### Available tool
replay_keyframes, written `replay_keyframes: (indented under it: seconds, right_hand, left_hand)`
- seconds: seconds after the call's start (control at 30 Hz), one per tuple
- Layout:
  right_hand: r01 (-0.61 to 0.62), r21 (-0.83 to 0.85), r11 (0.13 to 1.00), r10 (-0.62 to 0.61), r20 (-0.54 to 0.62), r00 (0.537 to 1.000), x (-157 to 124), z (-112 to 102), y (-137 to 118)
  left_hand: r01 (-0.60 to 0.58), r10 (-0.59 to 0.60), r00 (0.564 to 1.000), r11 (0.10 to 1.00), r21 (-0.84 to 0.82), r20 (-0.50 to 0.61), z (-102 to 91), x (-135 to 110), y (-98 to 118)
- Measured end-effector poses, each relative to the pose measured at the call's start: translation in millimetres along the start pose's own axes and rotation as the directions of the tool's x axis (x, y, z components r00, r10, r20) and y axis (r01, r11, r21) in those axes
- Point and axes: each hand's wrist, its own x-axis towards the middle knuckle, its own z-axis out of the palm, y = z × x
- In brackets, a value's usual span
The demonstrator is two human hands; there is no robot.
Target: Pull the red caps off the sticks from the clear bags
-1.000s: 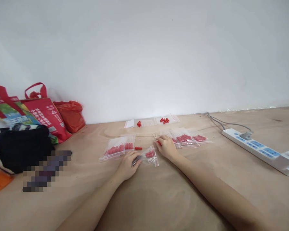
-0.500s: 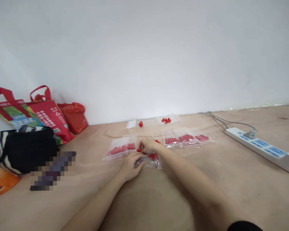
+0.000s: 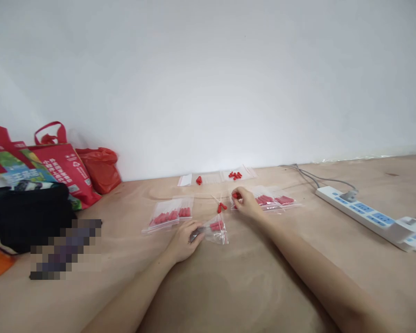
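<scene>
My right hand (image 3: pixel 247 203) swings to one o'clock, pinching something red (image 3: pixel 236 196); left hand (image 3: pixel 184 241) grips clear plastic bag (image 3: pixel 212 236); red-ended sticks (image 3: pixel 219 208) now paired.

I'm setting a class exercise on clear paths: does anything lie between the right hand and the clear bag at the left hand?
Yes: two red-ended sticks lie on the table, roughly between the right hand and the clear bag at the left hand. Lying flat, they could probably be passed over.

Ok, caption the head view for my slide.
Left hand gripping a clear plastic bag, right hand pinching a small red piece, two pale red-tipped sticks between them.
</scene>
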Motion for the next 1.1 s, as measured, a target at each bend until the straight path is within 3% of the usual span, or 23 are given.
replay_keyframes:
  seconds: [0.33, 0.6, 0.7, 0.9, 1.1]
  right_hand:
    - [0.046, -0.093, 0.995, -0.02, 0.262, 0.965, -15, 6, -11]
    - [0.167, -0.418, 0.893, -0.055, 0.266, 0.962, -12, 17, -23]
    - [0.184, -0.447, 0.875, -0.075, 0.25, 0.965, -13, 22, -23]
    - [0.176, -0.487, 0.856, -0.17, 0.058, 0.984, -20, 20, -21]
    - [0.204, -0.524, 0.827, -0.179, 0.099, 0.979, -24, 19, -21]
  left_hand:
    - [0.012, -0.012, 1.0, 1.0, 0.001, 0.002, -0.9, 0, 2]
    - [0.013, -0.013, 1.0, 1.0, -0.005, 0.011, -0.7, 0, 2]
    - [0.01, -0.01, 1.0, 1.0, 0.003, 0.01, -0.6, 0, 2]
    - [0.005, -0.005, 1.0, 1.0, 0.012, 0.012, -0.2, 0, 2]
    - [-0.005, 0.005, 1.0, 1.0, 0.03, 0.013, 1.8, 0, -1]
